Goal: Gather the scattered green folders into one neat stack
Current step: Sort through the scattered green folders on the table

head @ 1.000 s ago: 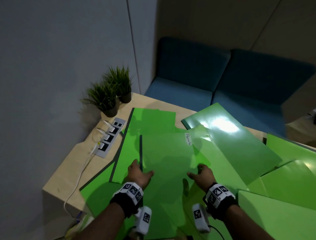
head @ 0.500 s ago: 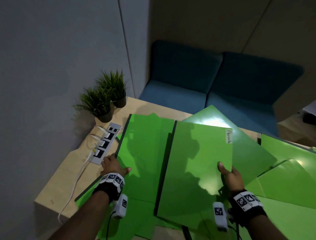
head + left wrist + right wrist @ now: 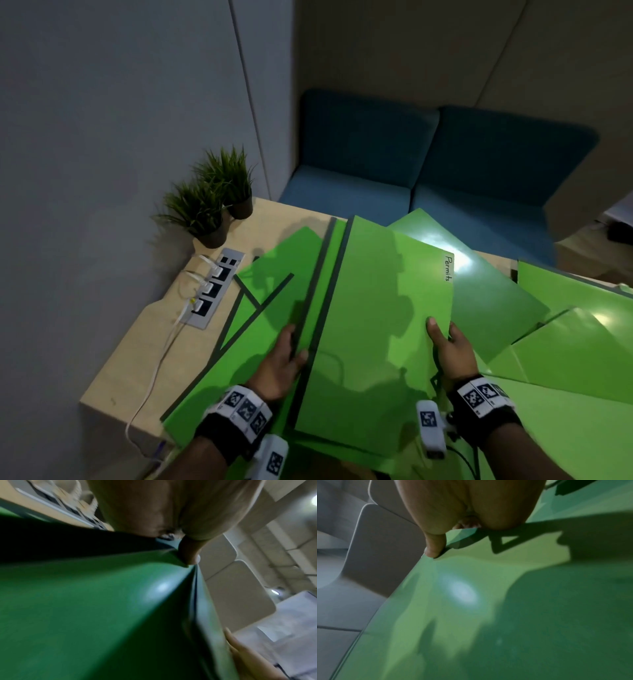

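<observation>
From the head view, you have the flat green card folder labelled "Permits" point(image 3: 383, 325) raised between both hands above the light wooden table point(image 3: 144, 349). Your right hand point(image 3: 452, 349) pinches its right edge, thumb on top. Your left hand point(image 3: 279, 359) grips a second dark-spined green folder point(image 3: 329, 274) against its left edge. More loose green folders point(image 3: 565, 342) lie fanned to the right and underneath.

The left wrist view shows your thumb curled over a dark folder edge point(image 3: 102, 608); it is blurred, so how many sheets you hold is unclear.

The right wrist view shows your thumb pressed on the glossy cover point(image 3: 471, 601), fingers hidden below.

You appear to be mid-gathering. Next, square the two spines together, then lay them on a remaining folder.
</observation>
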Motion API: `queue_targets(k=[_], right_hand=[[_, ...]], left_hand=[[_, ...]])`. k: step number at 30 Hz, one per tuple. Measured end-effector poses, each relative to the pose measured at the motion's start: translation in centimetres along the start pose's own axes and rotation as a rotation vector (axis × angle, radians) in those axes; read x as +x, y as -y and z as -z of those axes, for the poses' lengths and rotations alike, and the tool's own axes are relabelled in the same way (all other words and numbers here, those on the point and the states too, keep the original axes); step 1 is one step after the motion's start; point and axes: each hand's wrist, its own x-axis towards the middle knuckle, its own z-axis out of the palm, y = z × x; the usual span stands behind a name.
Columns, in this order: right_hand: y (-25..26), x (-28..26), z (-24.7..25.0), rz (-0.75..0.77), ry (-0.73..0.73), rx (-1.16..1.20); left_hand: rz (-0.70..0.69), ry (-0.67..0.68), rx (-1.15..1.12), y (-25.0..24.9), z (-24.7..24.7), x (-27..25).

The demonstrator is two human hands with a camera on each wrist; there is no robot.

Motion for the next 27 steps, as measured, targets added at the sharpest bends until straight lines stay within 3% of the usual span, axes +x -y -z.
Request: queue_targets(k=[2, 5, 8, 10, 12, 14, 15, 18, 27], right_hand=[[-0.4, -0.1, 0.3, 0.032, 0.011, -0.027], [-0.5, -0.3, 1.7, -0.092, -0.007, 0.012], [-1.1, -0.1, 3.6, -0.066, -0.03, 0.014], [-0.8, -0.4, 5.0, -0.051, -0.065, 0.018], [-0.5, -0.7, 6.8, -0.09, -0.129, -0.034], [-0.6, -0.6, 8.5, -0.091, -0.162, -0.074], [-1.0, -0.4, 9.2, -0.074, -0.164, -0.077], [-3.1, 1.9, 11.1, -0.076, -0.173, -0.143], [-4.6, 3.8, 12.0, -0.118, -0.162, -0.118]], left_hand=[[-0.001, 0.02, -0.068, -0.9, -1.5, -0.5], [-0.016, 0.064, -0.219, -1.3, -2.8, -0.8], [-0.103, 0.159, -0.108, -0.9, -1.6, -0.2], [-0.021, -0.053, 0.108, 0.5, 0.6, 1.0], [0.221, -0.314, 0.401, 3.0, 3.1, 1.5], [0.415, -0.326, 0.618, 5.7, 4.9, 1.2], [0.445, -0.317, 0.671, 6.8, 5.4, 1.0], [0.417, -0.369, 0.749, 8.2, 5.9, 1.4], [0.545, -0.555, 0.635, 6.3, 6.1, 4.1]])
